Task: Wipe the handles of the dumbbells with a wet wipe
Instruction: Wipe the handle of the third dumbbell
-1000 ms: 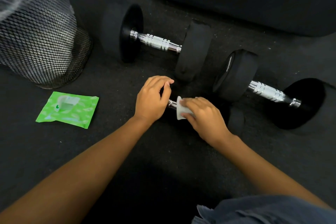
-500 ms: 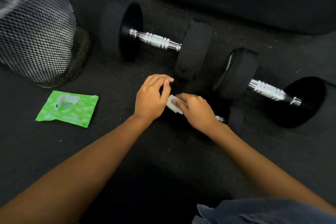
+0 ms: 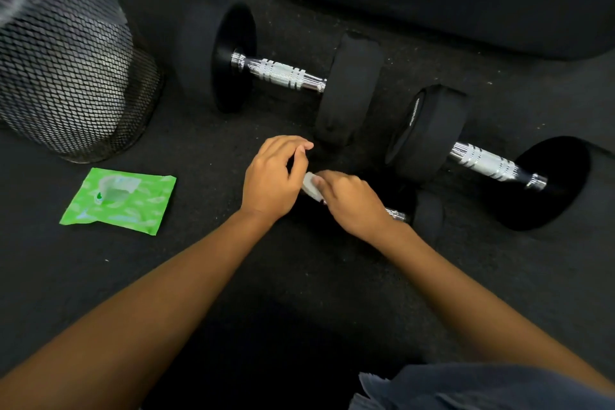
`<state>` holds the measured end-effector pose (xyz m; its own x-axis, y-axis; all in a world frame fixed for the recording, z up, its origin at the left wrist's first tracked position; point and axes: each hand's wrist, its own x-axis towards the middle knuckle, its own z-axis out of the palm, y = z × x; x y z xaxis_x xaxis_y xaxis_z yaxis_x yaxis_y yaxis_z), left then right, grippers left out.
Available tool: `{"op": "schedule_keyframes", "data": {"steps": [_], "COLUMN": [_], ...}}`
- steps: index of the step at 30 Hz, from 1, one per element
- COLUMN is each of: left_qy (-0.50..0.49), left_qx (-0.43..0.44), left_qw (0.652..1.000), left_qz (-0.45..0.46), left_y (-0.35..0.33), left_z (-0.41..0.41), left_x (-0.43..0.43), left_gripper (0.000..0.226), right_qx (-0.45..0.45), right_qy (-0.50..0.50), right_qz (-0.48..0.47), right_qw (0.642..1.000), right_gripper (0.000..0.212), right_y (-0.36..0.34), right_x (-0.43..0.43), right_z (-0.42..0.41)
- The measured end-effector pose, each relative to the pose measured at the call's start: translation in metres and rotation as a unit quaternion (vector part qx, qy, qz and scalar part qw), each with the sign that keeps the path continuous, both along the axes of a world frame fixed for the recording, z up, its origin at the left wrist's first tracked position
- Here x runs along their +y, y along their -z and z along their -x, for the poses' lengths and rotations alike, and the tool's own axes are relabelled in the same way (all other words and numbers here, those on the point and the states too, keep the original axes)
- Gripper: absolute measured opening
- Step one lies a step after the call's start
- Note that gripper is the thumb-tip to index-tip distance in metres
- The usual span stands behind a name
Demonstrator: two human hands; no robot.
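Under the right hand (image 3: pixel 352 201), wet wipe (image 3: pixel 311 186) in closed grip; left hand (image 3: pixel 271 181) beside.

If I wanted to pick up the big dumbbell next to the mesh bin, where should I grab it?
Grab the big dumbbell by its shiny ribbed metal handle, reaching down from above. It lies flat on the floor, and the bar sits raised between the two black weights, so fingers can likely curl under it. The weights look too wide to hold well.
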<state>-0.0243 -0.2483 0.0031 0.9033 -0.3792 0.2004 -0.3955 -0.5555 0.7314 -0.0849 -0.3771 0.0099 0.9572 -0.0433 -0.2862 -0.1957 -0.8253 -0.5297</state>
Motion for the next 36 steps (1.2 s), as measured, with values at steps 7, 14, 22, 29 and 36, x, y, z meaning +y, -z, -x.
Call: {"op": "schedule_keyframes", "data": {"steps": [7, 14, 22, 29, 36], "left_qy": [0.004, 0.001, -0.002, -0.001, -0.001], "left_qx": [0.001, 0.001, 0.000, 0.001, -0.001], "left_qw": [1.000, 1.000, 1.000, 1.000, 1.000], "left_qz": [0.005, 0.003, 0.010, 0.009, 0.005], "left_y": [0.000, 0.001, 0.002, 0.001, 0.002], "left_z": [0.001, 0.000, 0.000, -0.001, 0.000], "left_x": [0.001, 0.000, 0.000, -0.001, 0.001], "left_gripper": [0.039, 0.039, 0.038, 0.038, 0.037], "right_qx": [-0.087, 0.018, -0.072, 0.059, 0.029], "right_qy": [-0.095, -0.006, -0.084, -0.003, -0.027], "right_qz": [0.054, 0.004, 0.117, 0.024, -0.040], "right_qw": [0.990, 1.000, 0.987, 0.998, 0.998], "right_gripper": [0.036, 0.028, 0.038, 0.033, 0.038], "right_y": [-0.008, -0.008, -0.018, -0.013, -0.011], "right_x": [-0.006, 0.002, -0.014, -0.009, -0.017], "right_z": [0.014, -0.005, 0.028, -0.003, 0.009]}}
